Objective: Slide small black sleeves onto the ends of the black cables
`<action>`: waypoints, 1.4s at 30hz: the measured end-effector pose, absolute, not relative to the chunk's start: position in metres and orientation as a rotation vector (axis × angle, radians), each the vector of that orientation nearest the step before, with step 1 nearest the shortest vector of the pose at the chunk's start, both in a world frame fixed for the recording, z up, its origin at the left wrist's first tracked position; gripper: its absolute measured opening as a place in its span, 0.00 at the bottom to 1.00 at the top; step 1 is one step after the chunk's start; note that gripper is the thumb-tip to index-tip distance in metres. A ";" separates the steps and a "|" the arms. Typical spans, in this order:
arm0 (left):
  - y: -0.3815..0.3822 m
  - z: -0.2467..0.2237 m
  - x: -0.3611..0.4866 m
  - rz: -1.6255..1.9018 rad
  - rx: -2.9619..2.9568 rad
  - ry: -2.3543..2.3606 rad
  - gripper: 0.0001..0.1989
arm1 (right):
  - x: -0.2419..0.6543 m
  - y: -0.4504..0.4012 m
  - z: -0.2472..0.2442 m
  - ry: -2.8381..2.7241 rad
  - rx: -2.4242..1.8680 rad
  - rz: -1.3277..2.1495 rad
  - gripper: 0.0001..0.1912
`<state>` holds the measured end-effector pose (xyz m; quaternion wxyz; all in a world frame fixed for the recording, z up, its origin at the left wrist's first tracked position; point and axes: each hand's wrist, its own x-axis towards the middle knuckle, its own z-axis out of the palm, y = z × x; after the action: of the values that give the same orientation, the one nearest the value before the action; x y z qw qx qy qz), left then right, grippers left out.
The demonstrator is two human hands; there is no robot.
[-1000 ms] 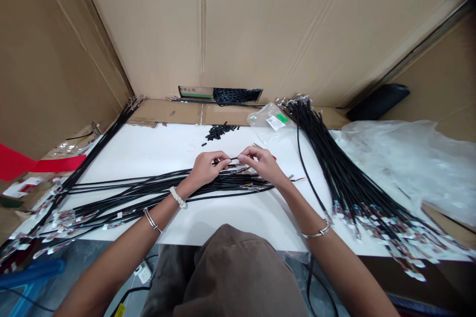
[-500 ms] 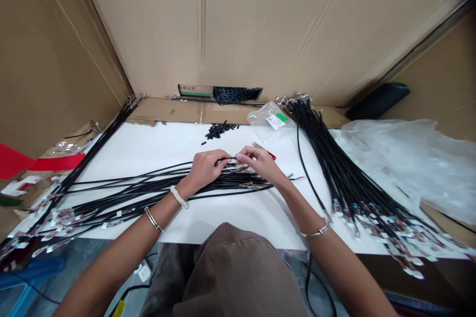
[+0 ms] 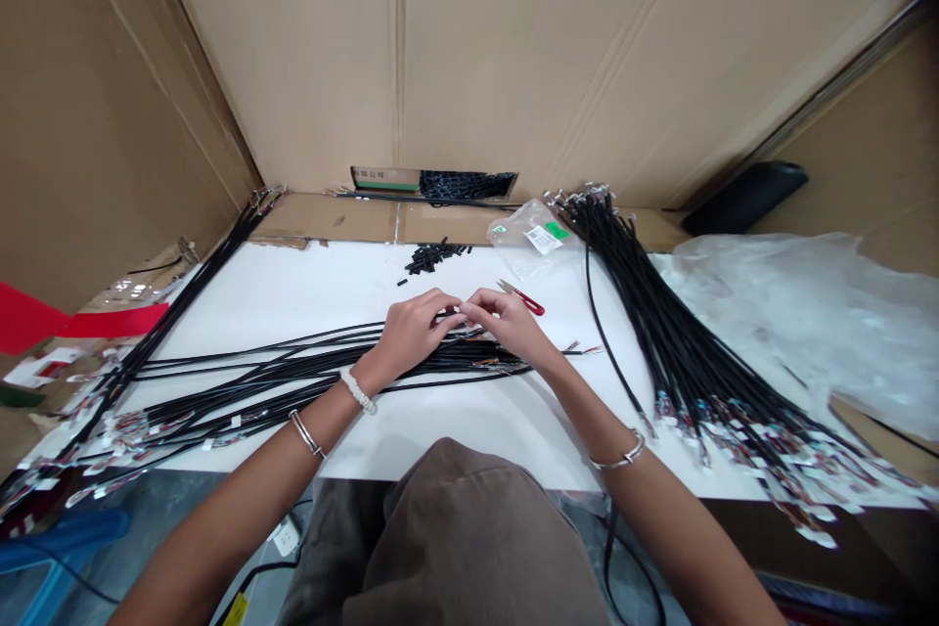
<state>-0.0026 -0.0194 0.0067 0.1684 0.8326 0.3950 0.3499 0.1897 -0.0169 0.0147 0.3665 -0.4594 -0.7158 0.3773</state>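
Note:
My left hand (image 3: 416, 328) is closed in a pinch around a thin black cable (image 3: 344, 329), which trails off to the left across the table. Thumb and fingers of my right hand (image 3: 512, 323) pinch at the end of that same cable, fingertips touching those of the left. The fingers cover the cable tip, so its detail is hidden. Beneath both hands lies a bundle of black cables (image 3: 293, 374) with stripped, coloured wire ends. Just beyond the right hand rest small thread snips (image 3: 528, 302) with red handles.
Short black tubes (image 3: 432, 258) are piled behind my hands, beside a clear plastic bag (image 3: 524, 237). A thick cable bundle (image 3: 646, 313) fans out at right, near plastic sheeting (image 3: 807, 313). Another cable bundle (image 3: 198, 284) runs along the left. Cardboard walls (image 3: 469, 49) enclose the table.
My hands have drawn together, so the short stretch of cable that showed between the fingertips is now covered. The right hand shifted slightly left, showing more of the snips.

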 end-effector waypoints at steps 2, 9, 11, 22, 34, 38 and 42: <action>-0.019 0.005 -0.001 1.007 2.377 1.112 0.12 | 0.188 -0.017 0.015 -1.840 -1.180 0.967 0.18; -0.016 0.001 -0.002 1.025 2.408 1.075 0.11 | 0.192 -0.013 0.013 -1.827 -1.165 0.980 0.18; -0.015 0.001 -0.002 1.028 2.405 1.071 0.11 | 0.192 -0.013 0.012 -1.819 -1.168 0.982 0.17; -0.013 0.000 -0.004 1.130 2.345 1.006 0.08 | 0.209 -0.003 0.010 -1.754 -1.269 0.877 0.20; -0.017 0.002 -0.002 1.155 2.419 1.022 0.11 | 0.245 0.010 -0.012 -2.122 -1.909 0.182 0.09; -0.017 0.001 -0.002 1.163 2.430 1.012 0.11 | 0.240 0.011 -0.012 -2.068 -1.847 0.182 0.06; -0.017 0.002 0.000 1.178 2.424 1.018 0.11 | 0.230 0.008 -0.005 -1.747 -1.475 0.698 0.04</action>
<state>-0.0002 -0.0173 0.0017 0.1299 0.8343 0.3503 0.4054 0.2305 0.0075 -0.0049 0.3665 -0.5741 -0.6800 0.2715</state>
